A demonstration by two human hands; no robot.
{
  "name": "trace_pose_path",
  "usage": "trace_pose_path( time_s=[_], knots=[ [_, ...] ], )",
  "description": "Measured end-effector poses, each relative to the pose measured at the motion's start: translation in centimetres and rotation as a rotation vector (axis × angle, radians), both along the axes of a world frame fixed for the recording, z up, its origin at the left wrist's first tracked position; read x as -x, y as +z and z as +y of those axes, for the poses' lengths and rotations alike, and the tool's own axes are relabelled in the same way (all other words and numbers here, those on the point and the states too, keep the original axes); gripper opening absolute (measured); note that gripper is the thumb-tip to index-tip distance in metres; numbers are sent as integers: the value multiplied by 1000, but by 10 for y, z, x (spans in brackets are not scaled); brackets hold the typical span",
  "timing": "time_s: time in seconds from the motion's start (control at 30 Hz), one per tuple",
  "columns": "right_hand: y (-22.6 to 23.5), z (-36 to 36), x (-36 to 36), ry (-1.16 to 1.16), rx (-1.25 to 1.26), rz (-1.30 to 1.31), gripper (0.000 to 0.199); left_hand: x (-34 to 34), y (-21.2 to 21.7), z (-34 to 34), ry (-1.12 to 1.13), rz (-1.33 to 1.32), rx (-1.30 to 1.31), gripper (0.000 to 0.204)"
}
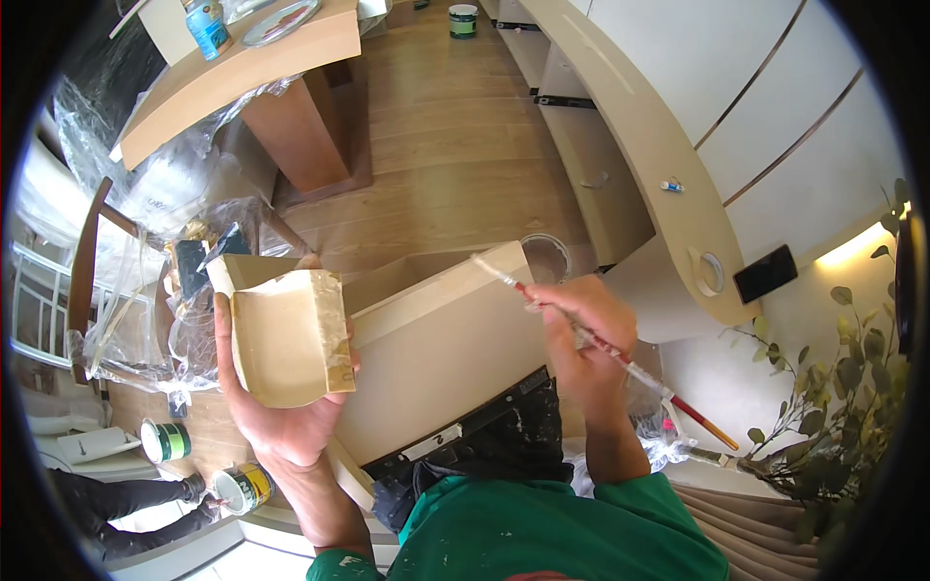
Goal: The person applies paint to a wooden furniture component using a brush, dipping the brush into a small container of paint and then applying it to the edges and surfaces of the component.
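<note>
Left hand (286,431) is holding a tub (281,344); right hand (589,324) is gripping a brush (635,370). A drawer (426,368) is lying below.

Your brush (630,366) is red and tan; left of it, your box (281,344) is cream; below it, your shirt (552,533) is green

Single view: head cam, left unit of a side-by-side fisheye pair, worn on the head. Pitched steeply down and forward; upright, unmirrored. Wearer's shirt (542,533) fills bottom center, so lens sits above the torso. Left hand (291,426) and right hand (589,329) are close, mid-frame. Floor (436,145) recedes toward the top, table (281,58) upper left. Counter (644,121) bows along the right. Dark round vignette at the corners.
</note>
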State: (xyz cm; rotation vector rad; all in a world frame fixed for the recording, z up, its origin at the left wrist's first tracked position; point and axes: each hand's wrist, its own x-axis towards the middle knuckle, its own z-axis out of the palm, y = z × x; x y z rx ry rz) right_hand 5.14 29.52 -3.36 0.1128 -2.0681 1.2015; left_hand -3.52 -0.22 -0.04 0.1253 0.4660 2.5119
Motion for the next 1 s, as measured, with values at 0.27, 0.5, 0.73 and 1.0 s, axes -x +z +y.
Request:
trace_pose_path(
  time_s=[0.27,0.5,0.73,1.0],
  knots=[
    [-13,13,-1,-127,-14,-4,22,-4,10,8,122,-193,43,70],
    [-9,19,-5,-186,2,-6,23,-4,5,5,41,-56,-15,67],
    [-16,10,-2,-111,-6,19,22,-7,16,13,113,-186,-17,70],
    [11,9,-14,-40,430,42,15,-8,15,13,150,-189,77,70]
  ],
)
